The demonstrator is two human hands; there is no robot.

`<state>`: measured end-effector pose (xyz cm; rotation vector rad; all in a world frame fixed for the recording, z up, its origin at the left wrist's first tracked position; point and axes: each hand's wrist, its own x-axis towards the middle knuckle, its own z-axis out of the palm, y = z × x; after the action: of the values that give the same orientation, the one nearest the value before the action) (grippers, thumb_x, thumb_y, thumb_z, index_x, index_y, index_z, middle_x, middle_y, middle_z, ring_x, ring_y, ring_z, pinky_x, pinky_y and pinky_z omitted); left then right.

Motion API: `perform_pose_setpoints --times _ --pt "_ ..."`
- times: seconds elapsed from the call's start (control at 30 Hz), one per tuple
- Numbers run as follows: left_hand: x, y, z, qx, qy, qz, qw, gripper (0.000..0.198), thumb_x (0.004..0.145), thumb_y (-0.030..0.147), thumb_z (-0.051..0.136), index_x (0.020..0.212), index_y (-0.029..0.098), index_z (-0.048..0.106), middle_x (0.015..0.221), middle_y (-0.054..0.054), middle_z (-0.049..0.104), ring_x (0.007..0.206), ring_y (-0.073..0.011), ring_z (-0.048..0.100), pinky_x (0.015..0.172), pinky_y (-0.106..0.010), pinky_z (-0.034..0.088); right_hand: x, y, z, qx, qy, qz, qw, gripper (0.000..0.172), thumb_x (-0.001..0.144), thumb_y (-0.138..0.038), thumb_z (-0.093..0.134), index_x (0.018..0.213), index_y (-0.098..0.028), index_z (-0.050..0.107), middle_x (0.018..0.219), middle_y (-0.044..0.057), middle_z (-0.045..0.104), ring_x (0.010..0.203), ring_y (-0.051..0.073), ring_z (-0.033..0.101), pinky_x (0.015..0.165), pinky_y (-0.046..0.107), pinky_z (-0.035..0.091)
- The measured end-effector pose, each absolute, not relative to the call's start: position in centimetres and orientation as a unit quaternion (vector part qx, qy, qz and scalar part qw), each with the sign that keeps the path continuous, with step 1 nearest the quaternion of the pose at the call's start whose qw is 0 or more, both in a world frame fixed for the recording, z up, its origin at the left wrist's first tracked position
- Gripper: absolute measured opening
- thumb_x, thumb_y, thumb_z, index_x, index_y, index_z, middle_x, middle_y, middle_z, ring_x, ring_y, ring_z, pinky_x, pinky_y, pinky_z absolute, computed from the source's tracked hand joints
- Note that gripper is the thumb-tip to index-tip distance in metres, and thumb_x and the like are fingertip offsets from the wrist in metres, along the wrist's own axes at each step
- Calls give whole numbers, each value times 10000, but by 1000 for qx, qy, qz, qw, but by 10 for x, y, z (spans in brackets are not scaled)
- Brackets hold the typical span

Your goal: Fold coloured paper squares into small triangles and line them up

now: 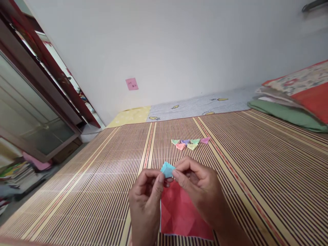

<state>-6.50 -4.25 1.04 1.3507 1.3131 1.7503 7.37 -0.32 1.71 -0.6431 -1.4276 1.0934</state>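
Left hand (146,200), right hand (202,191) pinch blue folded paper (167,169) at opposite edges, raised above red sheet (180,217), likely for crease control; pastel folded pieces (191,143) grouped beyond on mat (256,171).

Blue folded paper (167,169), red sheet (179,213), brown-striped mat (256,164), perhaps bamboo.

Striped mat (256,177): cluster of six small folded papers (191,143); red sheet (179,212); folded blankets (289,102), right edge.

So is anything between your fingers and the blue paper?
No. The left hand and right hand pinch the blue folded paper directly; only bare mat lies between it and the small folded pieces.
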Motion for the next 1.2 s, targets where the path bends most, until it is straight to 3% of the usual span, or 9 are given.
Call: perform_pose_setpoints --times 0.23,0.6,0.77,0.9,1.03,1.2 --pt "-57 -43 12 491 498 677 230 105 897 269 726 989 233 761 830 -6 726 703 -126 670 657 -212 586 73 -5 18 -318 -627 422 572 168 933 -227 631 767 -201 623 749 8 665 711 166 641 671 309 505" --pt "-55 -41 5 473 487 691 249 79 884 257 747 951 233 782 879 -11 749 742 -132 691 692 -222 593 70 -6 17 -347 -631 382 580 179 921 -229 638 747 -209 605 695 -6 652 647 153 631 616 288 500" --pt "-55 -42 7 471 490 683 267 87 872 256 755 942 209 777 849 -24 749 736 -146 701 674 -233 599 70 -4 16 -347 -614 404 582 26 907 -228 655 914 -211 672 768 3 677 713 170 657 656 297 524" --pt "-53 -42 10 495 498 658 274 85 873 256 747 929 193 762 809 -30 744 703 -151 703 644 -234 599 72 -2 19 -319 -628 420 572 106 929 -234 633 848 -210 697 782 8 643 733 167 619 668 296 499" --pt "-48 -38 11 465 466 668 346 175 817 263 804 959 193 731 845 -35 768 722 -156 729 672 -241 610 75 -2 20 -285 -598 476 579 164 947 -245 621 798 -207 677 750 -5 614 707 154 603 653 279 493" --pt "-46 -36 9 478 456 626 413 138 847 300 774 791 176 753 703 -28 749 633 -136 694 597 -204 553 77 -1 17 -265 -558 541 571 186 955 -295 628 795 -202 648 712 -21 569 626 134 552 578 261 478"
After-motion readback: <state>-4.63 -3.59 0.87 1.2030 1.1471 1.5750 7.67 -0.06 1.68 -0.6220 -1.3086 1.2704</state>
